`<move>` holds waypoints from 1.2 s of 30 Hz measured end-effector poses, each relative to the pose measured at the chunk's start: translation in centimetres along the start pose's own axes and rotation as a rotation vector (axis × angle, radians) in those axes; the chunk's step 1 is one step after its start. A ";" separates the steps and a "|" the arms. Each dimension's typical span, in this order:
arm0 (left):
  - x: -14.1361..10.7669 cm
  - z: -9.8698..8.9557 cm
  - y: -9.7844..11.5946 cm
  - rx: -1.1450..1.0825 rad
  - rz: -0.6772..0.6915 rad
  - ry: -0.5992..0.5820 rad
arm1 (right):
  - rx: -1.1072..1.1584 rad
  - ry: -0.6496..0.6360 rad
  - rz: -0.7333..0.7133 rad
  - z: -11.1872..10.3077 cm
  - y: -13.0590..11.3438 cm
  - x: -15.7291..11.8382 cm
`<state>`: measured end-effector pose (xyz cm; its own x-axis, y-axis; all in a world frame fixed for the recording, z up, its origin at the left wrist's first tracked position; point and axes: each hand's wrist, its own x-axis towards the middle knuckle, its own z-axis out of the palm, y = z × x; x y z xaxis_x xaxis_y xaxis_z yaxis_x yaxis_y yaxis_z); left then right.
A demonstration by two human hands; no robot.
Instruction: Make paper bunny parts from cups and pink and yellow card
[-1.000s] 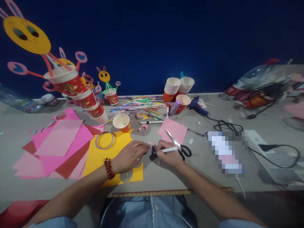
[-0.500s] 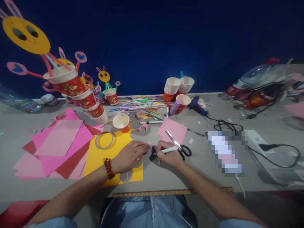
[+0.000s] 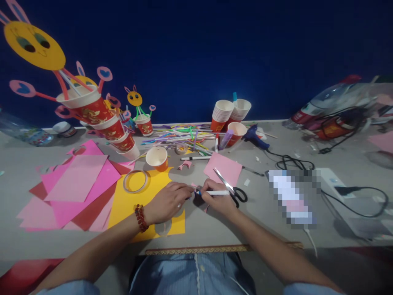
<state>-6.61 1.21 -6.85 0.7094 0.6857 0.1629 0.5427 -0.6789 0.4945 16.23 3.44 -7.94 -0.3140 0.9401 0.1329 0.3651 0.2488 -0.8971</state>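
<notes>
My right hand (image 3: 218, 201) is closed round a white marker (image 3: 219, 192) whose blue tip points left. Beside that tip, the fingertips of my left hand (image 3: 170, 200) are pressed together on a small pink paper piece (image 3: 193, 185), mostly hidden by the fingers. Under my left wrist lies a yellow paper sheet (image 3: 119, 211) with rounded cutouts. Scissors (image 3: 240, 194) with black handles lie just right of my right hand, their blades over a square of pink paper (image 3: 229, 164).
Pink and red sheets (image 3: 76, 180) are piled at left, near tall cup figures (image 3: 92, 108). A tape roll (image 3: 124, 184) and a paper cup (image 3: 157, 157) stand ahead. Behind lie coloured sticks (image 3: 172, 135), stacked cups (image 3: 223, 110) and a blue glue gun (image 3: 256, 137). A phone (image 3: 291, 198) lies right.
The marker has swung to lie more level, and its tip has shifted slightly up with my right hand. My left hand has hardly moved.
</notes>
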 end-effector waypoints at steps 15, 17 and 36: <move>0.0 -0.1 0.1 0.006 0.002 -0.006 | 0.007 -0.023 -0.005 -0.1 0.0 0.0; 0.0 0.0 0.1 0.001 -0.004 -0.007 | 0.005 -0.008 0.002 -0.1 0.1 0.1; -0.2 -0.3 0.1 -0.099 -0.057 0.039 | 0.335 0.059 0.082 -0.3 0.9 -0.1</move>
<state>-6.82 1.07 -6.58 0.6596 0.7336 0.1636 0.5336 -0.6103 0.5854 16.86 3.64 -8.64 -0.2406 0.9681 0.0703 0.0764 0.0911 -0.9929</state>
